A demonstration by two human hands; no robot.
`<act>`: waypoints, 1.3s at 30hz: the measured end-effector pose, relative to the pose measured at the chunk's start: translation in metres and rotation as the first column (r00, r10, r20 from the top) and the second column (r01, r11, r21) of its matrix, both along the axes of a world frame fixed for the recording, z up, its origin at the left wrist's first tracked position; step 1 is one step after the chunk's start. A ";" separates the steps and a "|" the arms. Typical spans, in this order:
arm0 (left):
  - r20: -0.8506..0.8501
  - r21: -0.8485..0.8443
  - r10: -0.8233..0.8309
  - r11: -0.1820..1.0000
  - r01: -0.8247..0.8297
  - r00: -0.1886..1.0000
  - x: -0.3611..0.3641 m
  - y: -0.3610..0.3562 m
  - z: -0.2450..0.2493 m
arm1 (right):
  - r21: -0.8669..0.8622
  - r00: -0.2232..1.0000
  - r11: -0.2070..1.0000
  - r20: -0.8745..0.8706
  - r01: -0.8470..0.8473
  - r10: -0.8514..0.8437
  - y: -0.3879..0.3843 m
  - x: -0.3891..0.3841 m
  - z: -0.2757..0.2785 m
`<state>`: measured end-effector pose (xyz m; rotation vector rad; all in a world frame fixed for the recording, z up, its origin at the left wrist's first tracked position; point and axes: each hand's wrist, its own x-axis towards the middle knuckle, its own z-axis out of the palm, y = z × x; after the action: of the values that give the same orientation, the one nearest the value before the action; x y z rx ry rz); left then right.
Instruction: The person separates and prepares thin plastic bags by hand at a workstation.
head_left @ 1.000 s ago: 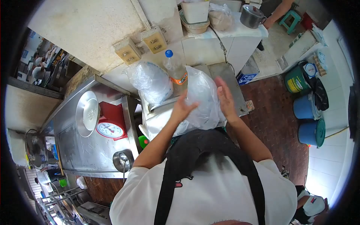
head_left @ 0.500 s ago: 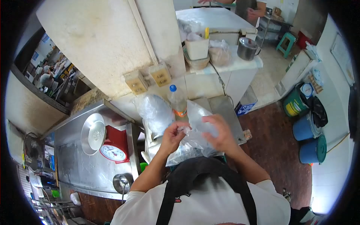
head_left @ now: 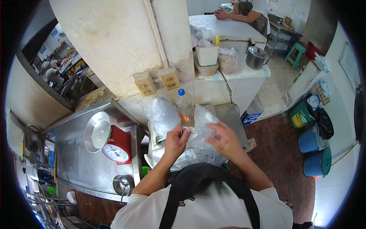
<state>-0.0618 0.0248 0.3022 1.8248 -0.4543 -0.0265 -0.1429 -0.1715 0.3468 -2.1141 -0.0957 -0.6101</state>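
Clear crinkled plastic bag [head_left: 202, 131], left hand [head_left: 176, 140] pinching its edge, right hand [head_left: 227, 140] gripping its other side

A red scale [head_left: 115, 149] sits on the steel counter [head_left: 82, 170], blue buckets [head_left: 313, 140] well apart.

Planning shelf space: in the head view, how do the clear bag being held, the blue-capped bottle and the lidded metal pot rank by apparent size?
1. clear bag, largest, though nearest the camera.
2. bottle and metal pot: alike, the pot farther off.
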 end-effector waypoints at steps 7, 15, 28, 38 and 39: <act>0.013 0.093 0.011 0.996 -0.013 1.000 -0.011 0.003 0.010 | 0.016 0.997 0.999 0.067 0.035 -0.036 -0.002 0.002 -0.003; -0.406 -0.451 -0.619 0.776 0.441 0.672 0.012 0.030 0.002 | 0.055 1.000 0.998 -0.026 0.015 -0.013 -0.027 -0.002 -0.014; -0.332 -0.718 -0.616 0.656 0.232 0.714 0.015 -0.023 -0.020 | 0.144 0.991 0.981 -0.003 -0.128 0.130 -0.029 -0.003 -0.023; -0.292 -0.935 -0.870 0.347 0.073 0.397 0.049 -0.006 -0.042 | 0.977 0.894 0.118 0.111 -0.178 0.433 -0.048 -0.001 -0.004; -0.267 -0.945 -0.849 0.323 0.048 0.456 0.056 -0.009 -0.032 | 0.983 0.895 0.121 0.074 -0.141 0.440 -0.048 0.002 -0.013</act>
<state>-0.0055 0.0154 0.2697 0.4102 -0.3136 -0.8876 -0.1407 -0.2195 0.3342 -0.7537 0.0265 -0.0354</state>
